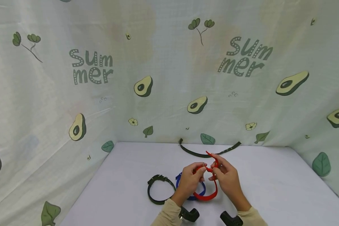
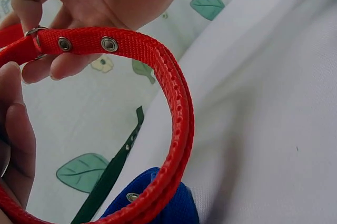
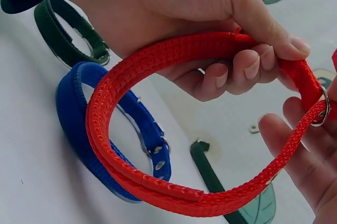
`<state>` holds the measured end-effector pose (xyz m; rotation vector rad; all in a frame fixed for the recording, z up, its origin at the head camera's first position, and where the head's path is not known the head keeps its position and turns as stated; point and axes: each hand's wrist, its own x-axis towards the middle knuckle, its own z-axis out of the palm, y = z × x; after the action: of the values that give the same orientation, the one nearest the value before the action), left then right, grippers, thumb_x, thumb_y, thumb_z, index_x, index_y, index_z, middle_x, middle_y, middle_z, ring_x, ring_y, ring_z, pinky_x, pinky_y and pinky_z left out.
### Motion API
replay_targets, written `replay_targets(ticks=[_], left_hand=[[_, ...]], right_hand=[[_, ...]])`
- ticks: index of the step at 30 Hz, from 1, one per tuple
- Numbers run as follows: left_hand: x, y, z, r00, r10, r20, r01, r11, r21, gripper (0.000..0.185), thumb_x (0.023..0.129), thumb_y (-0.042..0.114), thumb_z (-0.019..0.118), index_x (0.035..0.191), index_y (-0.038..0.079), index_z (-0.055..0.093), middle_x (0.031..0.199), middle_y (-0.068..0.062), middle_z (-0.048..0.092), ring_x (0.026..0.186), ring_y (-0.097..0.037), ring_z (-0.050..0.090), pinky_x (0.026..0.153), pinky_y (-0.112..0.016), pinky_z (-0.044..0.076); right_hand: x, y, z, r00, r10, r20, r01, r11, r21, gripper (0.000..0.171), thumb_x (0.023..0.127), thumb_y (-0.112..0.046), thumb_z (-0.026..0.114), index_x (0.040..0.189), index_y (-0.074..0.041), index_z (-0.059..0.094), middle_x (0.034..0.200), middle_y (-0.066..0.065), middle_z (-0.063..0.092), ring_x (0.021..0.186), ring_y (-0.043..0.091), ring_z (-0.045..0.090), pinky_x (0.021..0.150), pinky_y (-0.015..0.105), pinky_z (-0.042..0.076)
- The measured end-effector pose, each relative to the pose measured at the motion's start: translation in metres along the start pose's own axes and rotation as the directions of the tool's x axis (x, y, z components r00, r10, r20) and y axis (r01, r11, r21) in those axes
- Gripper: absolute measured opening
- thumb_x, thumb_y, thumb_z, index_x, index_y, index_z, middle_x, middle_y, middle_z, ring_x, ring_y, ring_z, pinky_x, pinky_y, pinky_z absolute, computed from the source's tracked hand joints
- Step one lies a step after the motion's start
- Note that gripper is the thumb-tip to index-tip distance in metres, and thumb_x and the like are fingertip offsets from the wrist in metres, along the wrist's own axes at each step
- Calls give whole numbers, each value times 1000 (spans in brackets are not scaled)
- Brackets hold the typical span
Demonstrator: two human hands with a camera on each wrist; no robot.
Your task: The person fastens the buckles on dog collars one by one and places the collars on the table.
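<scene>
Setting: a white cloth-covered table (image 1: 271, 188) enclosed by pale curtain walls printed with avocados and the word "Summer".

Nearest: two hands, both on a red woven nylon collar with metal eyelets and a ring buckle (image 1: 206, 196), held just above the table as a loop. The left hand (image 1: 190, 180) has thumb and curled fingers clamped on the strap near the buckle; the right hand (image 1: 227, 179) pinches the strap's free end at the metal ring (image 3: 322, 109).

Step in hand, by judgement: the fastening of the red collar at its buckle. The next move calls for a steady buckle and the strap tip fed true through the ring.

Just left of the red collar, partly under it: a closed blue nylon collar (image 1: 180, 179). Further left: a closed dark green collar (image 1: 157, 188). Beyond the red collar, by the back curtain: an open dark green strap (image 1: 197, 153), lying flat.
</scene>
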<state>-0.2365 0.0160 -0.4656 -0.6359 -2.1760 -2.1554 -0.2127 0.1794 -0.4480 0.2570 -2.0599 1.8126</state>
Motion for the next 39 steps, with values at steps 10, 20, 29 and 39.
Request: replay_targets(ticks=[10, 20, 29, 39], left_hand=[[3, 3, -2, 999, 12, -33, -12, 1000, -18, 22, 98, 20, 67, 114, 5, 72, 77, 2, 65, 65, -9, 62, 63, -22, 55], [3, 5, -4, 1000, -10, -6, 10, 1000, -19, 22, 96, 24, 70, 115, 13, 73, 83, -2, 67, 65, -11, 62, 63, -22, 54], [4, 3, -4, 1000, -13, 10, 12, 1000, 24, 28, 94, 31, 71, 117, 15, 72, 100, 4, 70, 79, -18, 63, 67, -24, 54], [1, 6, -2, 998, 40, -52, -39, 999, 25, 24, 96, 27, 69, 117, 16, 72, 85, 3, 65, 64, -8, 55, 57, -19, 47]], right_hand=[[-2, -3, 4, 1000, 17, -12, -17, 1000, 4, 35, 97, 6, 57, 130, -4, 61, 97, 24, 58, 75, 28, 71, 58, 36, 59], [0, -5, 1, 999, 39, -29, -38, 999, 35, 30, 99, -3, 60, 129, -4, 63, 99, 23, 57, 69, 27, 72, 58, 42, 59], [0, -6, -2, 1000, 7, -5, -7, 1000, 11, 29, 99, -5, 62, 128, -4, 64, 98, 26, 62, 66, 31, 72, 60, 39, 59], [-3, -3, 2, 998, -2, -55, 2, 1000, -10, 24, 99, -2, 60, 122, -2, 67, 94, 25, 66, 68, 23, 73, 60, 39, 59]])
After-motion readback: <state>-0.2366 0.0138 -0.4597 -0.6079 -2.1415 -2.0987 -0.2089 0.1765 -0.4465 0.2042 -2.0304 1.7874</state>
